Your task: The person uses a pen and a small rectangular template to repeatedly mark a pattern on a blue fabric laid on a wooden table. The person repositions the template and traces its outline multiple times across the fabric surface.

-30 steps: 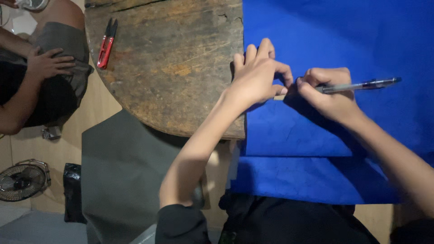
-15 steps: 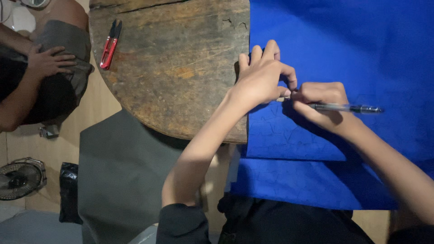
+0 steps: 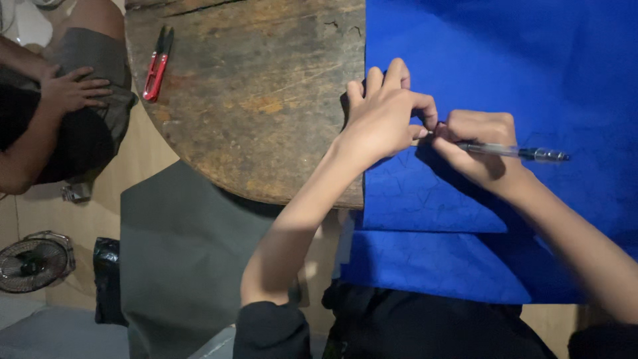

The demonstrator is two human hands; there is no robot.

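Observation:
A large blue sheet point(image 3: 505, 66) covers the right half of a worn round wooden table point(image 3: 259, 100) and hangs over its near edge. My left hand point(image 3: 385, 113) presses down on the sheet's left edge, fingers bent, index tip beside the pen's point. My right hand point(image 3: 482, 149) grips a clear-barrelled pen point(image 3: 515, 152) that lies nearly level, its tip against the sheet close to my left fingers. Faint pen lines show on the blue surface below my hands.
Red thread snips point(image 3: 157, 66) lie at the table's far left. Another person sits at the left with a hand point(image 3: 70, 90) on their lap. A small fan point(image 3: 30, 262) and a black bag point(image 3: 106, 279) stand on the floor, next to a grey cloth point(image 3: 179, 259).
The pen has swung from pointing up-right to nearly level, and my right hand has slid slightly down and right. My left hand stays pressed on the sheet.

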